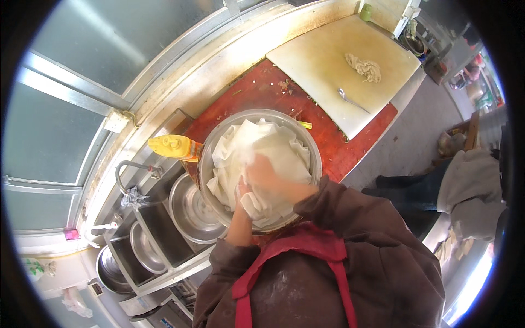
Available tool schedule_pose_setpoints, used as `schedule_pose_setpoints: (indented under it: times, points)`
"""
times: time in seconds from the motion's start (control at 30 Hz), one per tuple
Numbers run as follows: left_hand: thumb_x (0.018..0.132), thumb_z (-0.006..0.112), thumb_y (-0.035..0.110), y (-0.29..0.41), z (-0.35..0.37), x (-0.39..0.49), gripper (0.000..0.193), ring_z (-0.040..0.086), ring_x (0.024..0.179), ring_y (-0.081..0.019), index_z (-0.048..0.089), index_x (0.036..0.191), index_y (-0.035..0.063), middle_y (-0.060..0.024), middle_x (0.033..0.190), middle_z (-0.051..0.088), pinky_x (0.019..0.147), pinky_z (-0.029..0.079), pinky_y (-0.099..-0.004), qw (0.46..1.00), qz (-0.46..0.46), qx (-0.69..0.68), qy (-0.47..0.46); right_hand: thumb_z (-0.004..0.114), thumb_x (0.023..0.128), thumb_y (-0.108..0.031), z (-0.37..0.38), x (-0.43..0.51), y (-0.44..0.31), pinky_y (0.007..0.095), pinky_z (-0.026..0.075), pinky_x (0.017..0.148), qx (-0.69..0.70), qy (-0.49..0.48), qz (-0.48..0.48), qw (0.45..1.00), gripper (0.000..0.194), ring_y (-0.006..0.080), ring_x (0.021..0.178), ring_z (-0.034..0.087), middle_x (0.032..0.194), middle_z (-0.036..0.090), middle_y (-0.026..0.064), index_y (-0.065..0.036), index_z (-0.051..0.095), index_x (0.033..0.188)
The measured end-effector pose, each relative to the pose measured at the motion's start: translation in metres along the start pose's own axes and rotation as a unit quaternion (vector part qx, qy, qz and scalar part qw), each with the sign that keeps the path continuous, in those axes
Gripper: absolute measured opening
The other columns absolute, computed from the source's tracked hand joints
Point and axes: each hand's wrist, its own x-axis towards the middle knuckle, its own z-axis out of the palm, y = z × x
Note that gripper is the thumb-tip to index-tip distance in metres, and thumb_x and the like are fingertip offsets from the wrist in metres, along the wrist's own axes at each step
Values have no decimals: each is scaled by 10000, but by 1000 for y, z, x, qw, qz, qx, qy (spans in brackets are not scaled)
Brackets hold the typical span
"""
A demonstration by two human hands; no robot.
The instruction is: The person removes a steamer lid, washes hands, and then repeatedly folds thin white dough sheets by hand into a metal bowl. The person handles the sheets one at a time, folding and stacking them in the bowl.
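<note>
A wide metal basin (317,164) in front of me holds a heap of thin, pale, crumpled sheets (283,151) that look like floured dough. My left hand (243,192) is in among the folds near the middle of the heap, its fingers partly hidden. Close beside it, my right hand (261,170) is over the sheets and blurred by motion. A whitish haze, perhaps flour, hangs by the right fingers. Whether either hand grips a sheet is not plain.
The basin stands on a red board (254,94), beside a yellow jug (174,146). Beyond is a white cutting board (320,61) with a spoon (352,100) and a cloth (364,68). To the left are a faucet (135,164) and a metal bowl (192,209) over the sink. Another person (463,192) is at right.
</note>
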Motion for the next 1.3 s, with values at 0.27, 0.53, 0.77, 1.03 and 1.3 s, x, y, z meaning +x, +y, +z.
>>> schedule_pose_setpoints:
  times: [0.27, 0.53, 0.77, 1.03, 1.3]
  points:
    - [948, 371, 342, 9, 15, -8, 461, 496, 1093, -235, 387, 1291, 35, -106, 1215, 501, 946, 403, -366, 994, -39, -93, -40, 450, 891, -238, -33, -18, -27, 323, 358, 946, 276, 36, -13, 960, 289, 266, 1145, 420, 1229, 438, 210, -53, 579, 1071]
    - [944, 388, 341, 25, 6, 7, 458, 522, 1056, -230, 389, 1298, 49, -97, 1185, 524, 907, 436, -346, 965, -13, -177, -192, 478, 866, -244, -17, -22, -77, 326, 392, 911, -129, 244, -161, 948, 282, 268, 1101, 483, 1144, 513, 220, -68, 611, 1041]
    - [941, 391, 330, -5, -2, 7, 452, 521, 1059, -235, 394, 1292, 45, -102, 1186, 525, 912, 433, -353, 996, -19, -64, -65, 511, 804, -217, -27, 3, -52, 400, 443, 808, 232, 125, 90, 960, 271, 352, 939, 540, 986, 583, 198, -25, 609, 967]
    - [938, 395, 318, 2, -12, 15, 444, 520, 1063, -240, 399, 1285, 41, -109, 1187, 526, 919, 430, -360, 984, -23, -119, -130, 514, 839, -205, -18, 5, -44, 397, 453, 723, 176, 238, -34, 955, 261, 303, 827, 570, 896, 597, 207, 18, 590, 953]
    - [935, 398, 306, 3, -19, 17, 437, 519, 1067, -246, 405, 1278, 36, -115, 1188, 527, 925, 426, -367, 981, 7, -153, -119, 548, 815, -307, 24, -19, -26, 413, 419, 848, 28, 192, -54, 979, 314, 372, 976, 532, 991, 569, 198, -48, 596, 986]
